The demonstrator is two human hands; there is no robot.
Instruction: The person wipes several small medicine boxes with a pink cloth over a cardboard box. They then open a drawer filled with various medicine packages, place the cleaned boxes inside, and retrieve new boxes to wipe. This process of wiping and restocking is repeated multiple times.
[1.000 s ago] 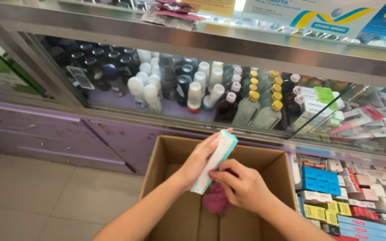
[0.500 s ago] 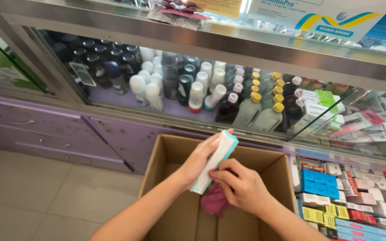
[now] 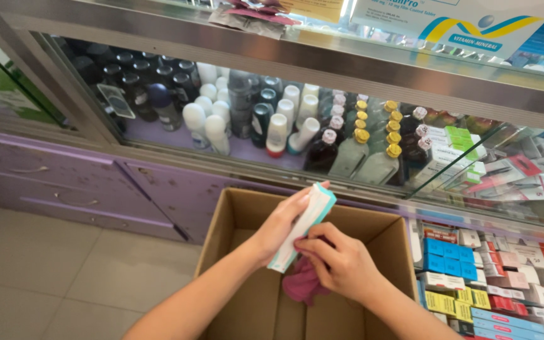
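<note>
Cardboard box (image 3: 234, 220) stood open on the floor in front of me, flaps up, interior brown and mostly bare as far as I could see; my forearms covered part of its bottom. My left hand (image 3: 281, 223) was closed around a slim white carton with teal edges (image 3: 303, 226), held tilted over the box opening, upper end pointing toward the display case. My right hand (image 3: 341, 264) was bunched around a pink cloth (image 3: 302, 286), fingers curled, pressed against the lower end of the carton; the two hands were touching one another. The cloth hung partly below my right hand, inside the box's outline. Behind the box ran a glass display case (image 3: 473, 170) with a metal top rail. On its shelf stood dark capped bottles (image 3: 152, 82) at left, white roll-on containers (image 3: 212, 123) in the middle, and bottles with yellow caps (image 3: 379, 135) toward the right, packed in rows. Lower right, another glass compartment held stacked small boxes, blue, yellow, red and white (image 3: 473, 277), just beside the cardboard box's right wall. Purple drawers (image 3: 51, 182) sat under the case at left. Tiled floor (image 3: 45, 271) lay to the left of the box. Flat packets (image 3: 253, 16) lay on the counter top above.
</note>
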